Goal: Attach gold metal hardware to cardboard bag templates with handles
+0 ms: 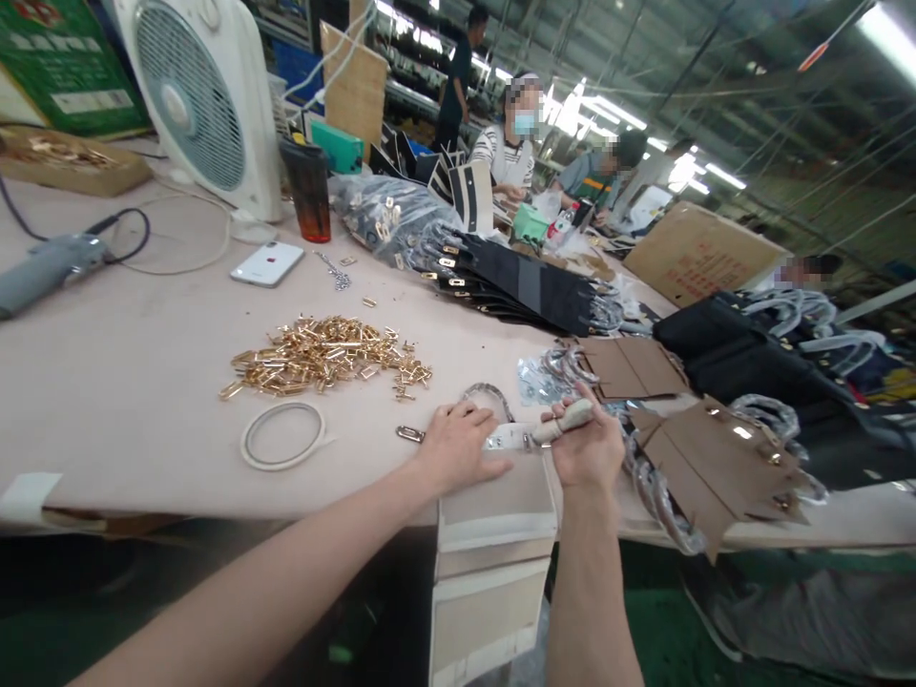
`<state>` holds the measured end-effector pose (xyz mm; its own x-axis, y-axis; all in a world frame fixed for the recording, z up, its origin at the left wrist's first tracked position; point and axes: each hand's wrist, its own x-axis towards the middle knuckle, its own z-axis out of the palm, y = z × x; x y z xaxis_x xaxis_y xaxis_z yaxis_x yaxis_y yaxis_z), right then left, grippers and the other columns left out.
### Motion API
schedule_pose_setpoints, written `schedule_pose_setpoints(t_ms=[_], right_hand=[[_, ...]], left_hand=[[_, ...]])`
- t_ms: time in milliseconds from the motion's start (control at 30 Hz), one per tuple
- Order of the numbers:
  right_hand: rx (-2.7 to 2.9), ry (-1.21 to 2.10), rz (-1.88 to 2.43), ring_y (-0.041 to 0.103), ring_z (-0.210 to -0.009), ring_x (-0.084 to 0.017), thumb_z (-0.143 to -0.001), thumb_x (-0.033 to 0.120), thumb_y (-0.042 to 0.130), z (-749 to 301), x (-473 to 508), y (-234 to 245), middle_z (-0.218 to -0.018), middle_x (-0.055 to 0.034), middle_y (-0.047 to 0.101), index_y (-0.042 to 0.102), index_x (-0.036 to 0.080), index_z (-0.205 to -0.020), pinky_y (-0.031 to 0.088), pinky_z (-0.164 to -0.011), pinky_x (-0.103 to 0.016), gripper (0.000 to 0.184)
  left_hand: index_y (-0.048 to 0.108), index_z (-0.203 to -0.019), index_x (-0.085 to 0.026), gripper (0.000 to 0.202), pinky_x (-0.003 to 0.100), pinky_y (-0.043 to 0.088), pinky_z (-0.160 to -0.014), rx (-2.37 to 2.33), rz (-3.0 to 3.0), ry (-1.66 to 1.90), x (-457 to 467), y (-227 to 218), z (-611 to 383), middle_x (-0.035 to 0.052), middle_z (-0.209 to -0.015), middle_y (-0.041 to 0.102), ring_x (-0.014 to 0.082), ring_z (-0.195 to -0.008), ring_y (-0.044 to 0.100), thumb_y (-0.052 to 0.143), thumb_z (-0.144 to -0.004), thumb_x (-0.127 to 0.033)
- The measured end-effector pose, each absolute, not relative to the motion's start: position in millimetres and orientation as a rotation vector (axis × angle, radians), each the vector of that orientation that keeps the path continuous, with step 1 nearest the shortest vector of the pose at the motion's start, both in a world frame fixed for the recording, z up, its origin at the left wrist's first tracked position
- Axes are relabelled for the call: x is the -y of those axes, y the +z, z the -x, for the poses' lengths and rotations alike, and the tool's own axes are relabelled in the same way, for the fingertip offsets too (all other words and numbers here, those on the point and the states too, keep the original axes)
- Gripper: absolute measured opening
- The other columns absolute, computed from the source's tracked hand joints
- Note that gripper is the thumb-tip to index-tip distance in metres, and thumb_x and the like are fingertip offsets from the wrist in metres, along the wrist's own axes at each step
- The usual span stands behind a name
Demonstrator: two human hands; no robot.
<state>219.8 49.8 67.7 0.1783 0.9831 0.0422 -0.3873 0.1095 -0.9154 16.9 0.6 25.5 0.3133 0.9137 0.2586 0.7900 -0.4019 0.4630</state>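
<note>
Palm down, my left hand (462, 444) presses on the top end of a beige bag panel (497, 515), its thumb spread away from the fingers. The panel hangs over the table's front edge. My right hand (591, 448) is wrapped round a hand tool with a thick pale handle (574, 414). The tool points left toward the panel's white top strip (507, 438); its tip is too small to make out. A metal clasp (410, 434) sticks out left of my left hand. Behind the panel's top end curves a bag handle (490, 389).
Gold metal fittings (322, 358) lie heaped behind a tape roll (282, 436). A phone (267, 263), a dark tumbler (306, 191) and a fan (197, 105) stand farther back. Black panels (522, 281) and brown bag pieces (722, 463) lie right. Several people sit or stand beyond.
</note>
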Motion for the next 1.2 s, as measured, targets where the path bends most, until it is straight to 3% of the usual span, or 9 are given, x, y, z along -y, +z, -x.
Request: schedule_pose_setpoints(t_ms=[133, 200, 333, 467, 733, 1000, 1133, 1200], right_hand=[[0.774, 1.156, 0.861, 0.033, -0.039, -0.005, -0.091, 0.053, 0.066, -167, -36, 75, -0.058, 0.0102, 0.04, 0.057, 0.021, -0.076, 0.034, -0.041, -0.02, 0.036], [0.824, 1.055, 0.881, 0.031, -0.036, -0.005, -0.092, 0.051, 0.066, -152, -32, 69, -0.054, 0.0109, 0.038, 0.052, 0.021, -0.071, 0.028, -0.038, -0.02, 0.039], [0.951, 0.959, 0.893, 0.035, -0.036, -0.006, -0.093, 0.047, 0.066, -144, -27, 55, -0.05, 0.01, 0.039, 0.054, 0.021, -0.068, 0.028, -0.037, -0.02, 0.038], [1.021, 0.955, 0.867, 0.034, -0.036, -0.006, -0.095, 0.042, 0.064, -145, -23, 53, -0.05, 0.0096, 0.038, 0.055, 0.02, -0.068, 0.028, -0.037, -0.02, 0.036], [1.053, 0.911, 0.777, 0.035, -0.038, -0.007, -0.097, 0.038, 0.061, -145, -20, 60, -0.052, 0.0078, 0.041, 0.055, 0.02, -0.067, 0.03, -0.04, -0.021, 0.036], [0.999, 1.022, 0.88, 0.029, -0.041, -0.007, -0.095, 0.052, 0.064, -140, -23, 47, -0.05, 0.0075, 0.037, 0.051, 0.021, -0.063, 0.025, -0.039, -0.02, 0.047], [0.889, 1.01, 0.84, 0.031, -0.039, -0.008, -0.092, 0.057, 0.067, -152, -26, 59, -0.05, 0.0063, 0.039, 0.057, 0.021, -0.065, 0.024, -0.038, -0.02, 0.046], [0.797, 0.99, 0.814, 0.035, -0.04, -0.009, -0.088, 0.059, 0.069, -163, -27, 67, -0.052, 0.0047, 0.043, 0.059, 0.021, -0.067, 0.027, -0.037, -0.021, 0.045]], left_hand=[[0.065, -0.126, -0.028, 0.055, 0.05, 0.042, -0.104, -1.527, -2.324, 0.769, 0, 26, -18, 0.0056, -0.139, 0.067, 0.0324, -0.128, 0.054, 0.07, -0.085, -0.065], [0.065, -0.126, -0.029, 0.054, 0.05, 0.041, -0.104, -1.51, -2.314, 0.785, 0, 26, -17, 0.0058, -0.138, 0.067, 0.033, -0.128, 0.054, 0.071, -0.085, -0.063], [0.062, -0.133, -0.03, 0.055, 0.051, 0.039, -0.107, -1.5, -2.295, 0.812, 2, 27, -16, 0.0056, -0.138, 0.067, 0.0331, -0.128, 0.053, 0.07, -0.087, -0.059], [0.052, -0.145, -0.033, 0.063, 0.051, 0.039, -0.106, -1.486, -2.333, 0.807, 4, 28, -15, 0.0044, -0.149, 0.06, 0.0331, -0.131, 0.051, 0.065, -0.09, -0.062], [0.057, -0.141, -0.036, 0.056, 0.054, 0.04, -0.104, -1.484, -2.341, 0.716, 3, 35, -13, 0.0027, -0.143, 0.065, 0.0352, -0.132, 0.049, 0.064, -0.091, -0.061], [0.05, -0.149, -0.044, 0.06, 0.052, 0.04, -0.11, -1.497, -2.309, 0.643, 5, 44, -11, 0.0002, -0.148, 0.061, 0.0335, -0.135, 0.049, 0.056, -0.094, -0.064], [0.047, -0.154, -0.04, 0.075, 0.057, 0.039, -0.113, -1.466, -2.326, 0.472, -7, 28, -14, 0.0036, -0.155, 0.056, 0.0388, -0.139, 0.048, 0.06, -0.086, -0.069], [0.049, -0.154, -0.036, 0.072, 0.059, 0.037, -0.116, -1.483, -2.352, 0.447, -17, 14, -19, 0.0049, -0.153, 0.059, 0.0397, -0.14, 0.049, 0.056, -0.089, -0.066]])
